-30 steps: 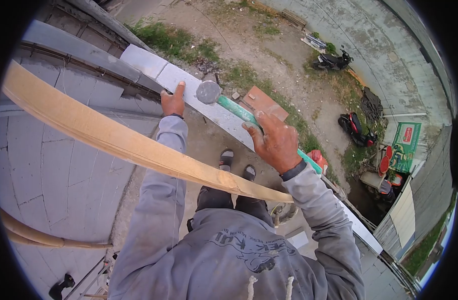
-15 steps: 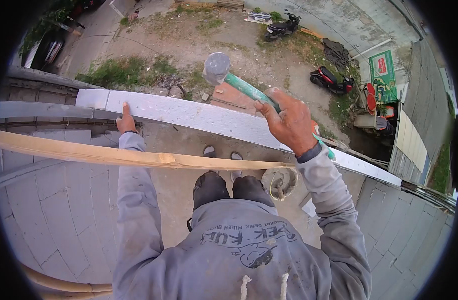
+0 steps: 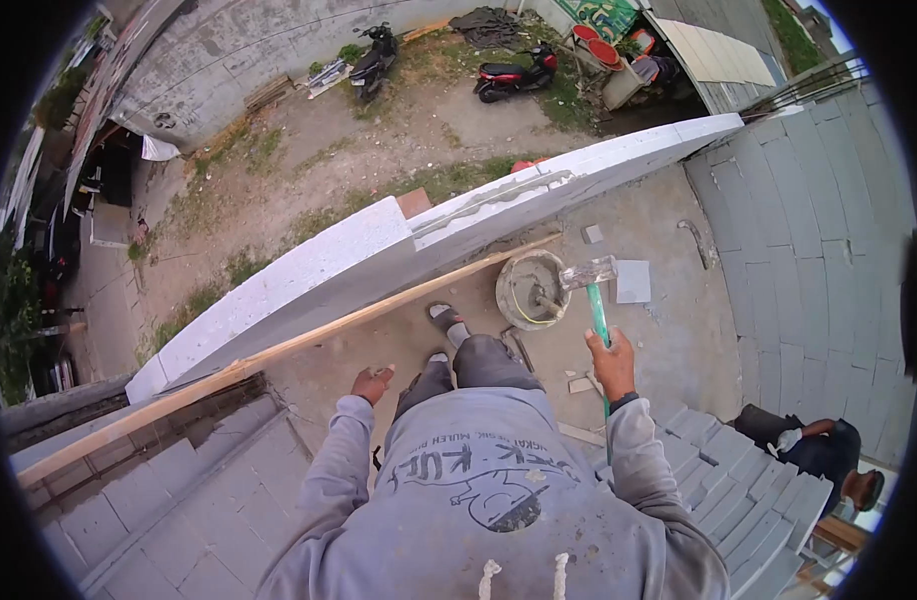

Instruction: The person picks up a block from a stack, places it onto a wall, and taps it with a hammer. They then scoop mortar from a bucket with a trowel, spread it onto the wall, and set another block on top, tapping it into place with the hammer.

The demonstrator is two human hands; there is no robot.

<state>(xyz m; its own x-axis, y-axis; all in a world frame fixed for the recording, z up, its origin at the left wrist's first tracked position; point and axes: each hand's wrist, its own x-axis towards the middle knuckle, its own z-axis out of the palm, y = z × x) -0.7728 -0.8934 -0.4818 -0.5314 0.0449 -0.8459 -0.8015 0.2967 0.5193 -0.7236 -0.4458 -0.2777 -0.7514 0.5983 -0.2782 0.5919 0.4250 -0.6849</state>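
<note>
My right hand point(image 3: 615, 362) grips the green handle of a rubber mallet point(image 3: 591, 276), whose grey head points away from me, above a bucket of mortar point(image 3: 529, 292). My left hand point(image 3: 372, 383) hangs free in front of my knee with loosely curled fingers, holding nothing and touching nothing. A wall of white blocks point(image 3: 359, 255) runs diagonally in front of me, with a fresh mortar strip along its top at the right. A long wooden plank point(image 3: 279, 350) lies along the near side of the wall. My feet stand on the concrete floor between the two.
Stacked grey blocks point(image 3: 744, 490) sit at the lower right, and another person point(image 3: 829, 450) crouches beside them. A block wall point(image 3: 819, 230) stands on the right. Loose tile pieces point(image 3: 634, 280) lie near the bucket. Far below are a yard and two motorbikes point(image 3: 514, 72).
My left hand has come off the top of the white block and dropped to my knee. My right hand has lowered the mallet from over the wall. My view has swung round.
</note>
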